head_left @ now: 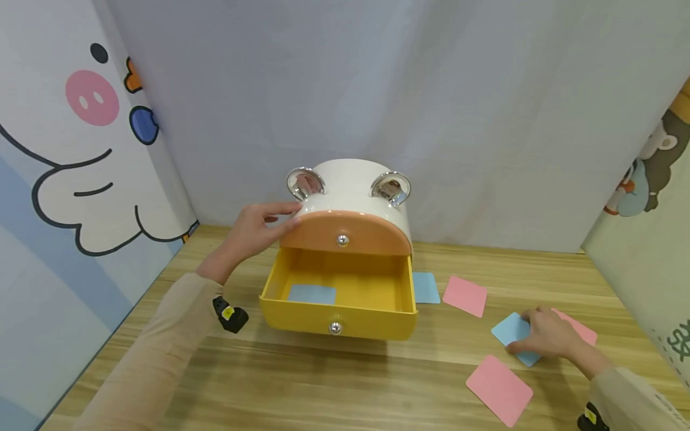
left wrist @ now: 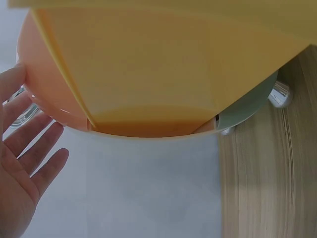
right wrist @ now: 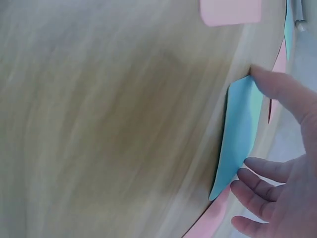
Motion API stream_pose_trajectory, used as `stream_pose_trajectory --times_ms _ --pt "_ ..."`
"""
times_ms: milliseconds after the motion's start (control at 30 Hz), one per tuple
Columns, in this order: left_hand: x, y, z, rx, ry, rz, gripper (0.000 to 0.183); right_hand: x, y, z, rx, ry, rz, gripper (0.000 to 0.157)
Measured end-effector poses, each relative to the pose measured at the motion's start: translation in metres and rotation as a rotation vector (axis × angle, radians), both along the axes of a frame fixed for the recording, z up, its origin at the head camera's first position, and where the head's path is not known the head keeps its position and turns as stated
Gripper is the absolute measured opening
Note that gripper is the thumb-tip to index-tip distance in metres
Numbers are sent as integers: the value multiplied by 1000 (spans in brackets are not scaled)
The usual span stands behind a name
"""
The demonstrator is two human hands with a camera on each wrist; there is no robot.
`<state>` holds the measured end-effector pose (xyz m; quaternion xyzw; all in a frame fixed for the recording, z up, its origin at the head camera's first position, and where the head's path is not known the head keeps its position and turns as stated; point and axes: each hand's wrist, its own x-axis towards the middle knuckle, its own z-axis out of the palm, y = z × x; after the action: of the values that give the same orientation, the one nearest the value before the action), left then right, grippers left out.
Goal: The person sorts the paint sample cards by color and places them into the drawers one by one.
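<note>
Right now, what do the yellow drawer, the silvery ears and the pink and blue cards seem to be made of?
Yellow drawer: probably smooth plastic, judging by its even colour and thin walls. Silvery ears: mirror-bright, reflecting the surroundings; chromed plastic or metal, can't tell. Pink cards and blue cards: apparently matt card stock or thin plastic, showing little shine.

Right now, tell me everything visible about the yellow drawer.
The yellow drawer is the lower one in the white cabinet, pulled out and jutting over the wooden table. It looks like smooth plastic, open on top, with a round silver knob centred on its front. A blue card lies inside toward the front left, partly hidden. Neither the left hand nor the right hand touches the drawer.
</note>
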<state>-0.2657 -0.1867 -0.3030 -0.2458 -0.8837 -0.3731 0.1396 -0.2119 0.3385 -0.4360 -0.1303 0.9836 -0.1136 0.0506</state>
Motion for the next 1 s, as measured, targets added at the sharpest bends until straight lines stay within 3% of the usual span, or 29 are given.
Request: stream_pose_trajectory --times_ms 267,500,800,1000 --pt "0 1 0 0 -2 -1 35 -9 -5 0 -72 -83 -13 81" --pt "-1 1 0 1 -14 3 36 -14 -9 0 -106 -47 22 80" --pt "0 1 2 2 -8 4 36 -26 -4 13 -356 -227 133 36" --pt "0 1 1 6 -5 2 36 -35 1 24 -429 -326 175 15"
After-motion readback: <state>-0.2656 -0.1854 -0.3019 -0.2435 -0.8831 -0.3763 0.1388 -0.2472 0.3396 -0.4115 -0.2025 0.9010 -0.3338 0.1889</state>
